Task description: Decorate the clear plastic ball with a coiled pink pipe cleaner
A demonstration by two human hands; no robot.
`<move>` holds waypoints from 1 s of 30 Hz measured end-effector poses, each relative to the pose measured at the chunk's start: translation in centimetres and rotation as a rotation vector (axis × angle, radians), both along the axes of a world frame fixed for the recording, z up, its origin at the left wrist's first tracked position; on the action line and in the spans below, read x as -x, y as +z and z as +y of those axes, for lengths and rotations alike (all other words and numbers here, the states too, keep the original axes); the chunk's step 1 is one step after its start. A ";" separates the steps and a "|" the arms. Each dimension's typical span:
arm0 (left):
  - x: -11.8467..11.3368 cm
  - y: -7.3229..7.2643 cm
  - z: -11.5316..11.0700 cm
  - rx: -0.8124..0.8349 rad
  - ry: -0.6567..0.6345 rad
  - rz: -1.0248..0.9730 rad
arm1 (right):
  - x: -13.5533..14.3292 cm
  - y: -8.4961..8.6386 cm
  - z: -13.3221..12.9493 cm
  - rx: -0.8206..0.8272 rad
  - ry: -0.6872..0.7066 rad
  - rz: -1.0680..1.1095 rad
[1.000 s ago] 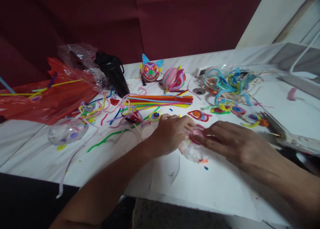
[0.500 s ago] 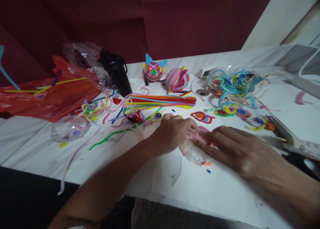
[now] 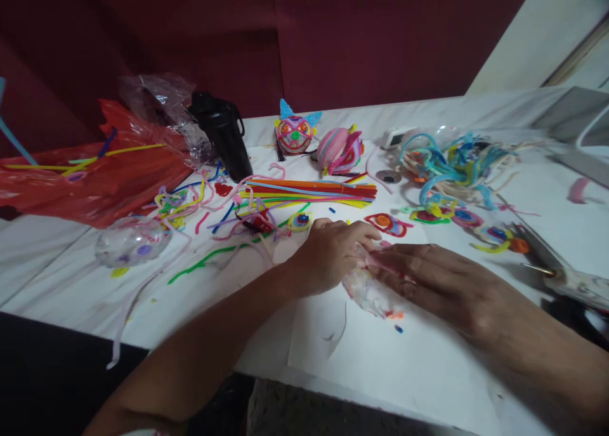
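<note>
Low over a white paper sheet (image 3: 361,366), a clear, crumpled-looking plastic piece (image 3: 362,290) with glue-like smears sits between my hands. My left hand (image 3: 328,255) is curled around its left and far side. Pink pipe cleaner (image 3: 366,256) lies on top of it, and the fingers of my right hand (image 3: 442,284) press together on this pink part from the right. Their tips cover much of it. Just beyond my fingers lies a red, blue and orange pipe-cleaner eye (image 3: 387,224). A second eye in yellow and blue (image 3: 299,221) rests beyond my left wrist.
A bundle of pipe cleaners (image 3: 309,193) lies behind my hands, before a finished lion-like head (image 3: 295,135) and a pink striped ball (image 3: 335,150). A black bottle (image 3: 223,134) and clear ball (image 3: 132,242) stand left. At right lies a glue gun (image 3: 575,284) with a metal tip.
My right hand's fingers have slid slightly forward over the pink pipe cleaner, covering more of it. My left hand keeps its hold. The camera view has shifted a little.
</note>
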State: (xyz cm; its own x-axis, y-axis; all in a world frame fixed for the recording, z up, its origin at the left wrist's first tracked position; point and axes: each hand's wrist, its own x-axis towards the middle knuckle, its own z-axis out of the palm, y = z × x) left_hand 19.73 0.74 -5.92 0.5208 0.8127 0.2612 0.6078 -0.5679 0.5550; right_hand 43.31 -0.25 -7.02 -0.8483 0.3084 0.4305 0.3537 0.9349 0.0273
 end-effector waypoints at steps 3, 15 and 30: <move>0.0 -0.2 0.1 0.011 0.006 -0.053 | -0.1 0.1 0.0 0.005 0.012 -0.014; 0.0 0.0 0.0 0.021 -0.013 -0.093 | 1.1 1.9 -0.7 0.407 -0.173 0.087; 0.0 -0.1 0.1 -0.057 0.038 -0.010 | 0.3 1.6 0.9 0.121 0.038 0.031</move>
State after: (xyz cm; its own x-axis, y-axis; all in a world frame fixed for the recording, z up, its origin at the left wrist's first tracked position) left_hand 19.71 0.86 -6.01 0.4866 0.8158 0.3125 0.6242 -0.5749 0.5290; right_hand 43.00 0.63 -5.39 -0.8472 0.3275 0.4184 0.3170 0.9435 -0.0966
